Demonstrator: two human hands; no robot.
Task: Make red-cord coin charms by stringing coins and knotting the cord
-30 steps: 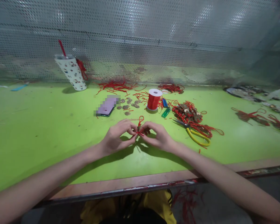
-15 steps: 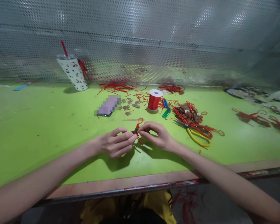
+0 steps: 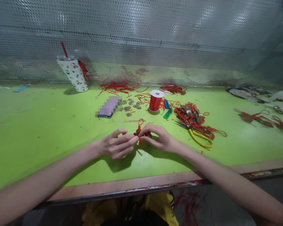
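Observation:
Between my two hands, just above the green tabletop, is a red cord ornament (image 3: 139,128) with a loop at its top, a knot, dark coins and short loose ends below. My left hand (image 3: 119,145) grips its left side with the fingertips. From the right, my right hand (image 3: 157,137) pinches at the coins and cord with thumb and forefinger. The fingertips hide much of the ornament's middle. Beyond the hands lie loose coins (image 3: 129,114) and a spool of red cord (image 3: 156,101). Yellow-handled scissors (image 3: 201,138) rest to the right.
A heap of coin ornaments (image 3: 190,113) lies behind the scissors, near a green lighter (image 3: 168,114) and a blue lighter (image 3: 166,104). A phone (image 3: 110,106) and a tumbler (image 3: 73,73) stand or lie to the left. Red cord scraps (image 3: 120,88) line the perforated metal screen (image 3: 122,40).
My right fingertips have shifted slightly at the ornament, and its loop leans a little less to the right. My left hand has barely moved.

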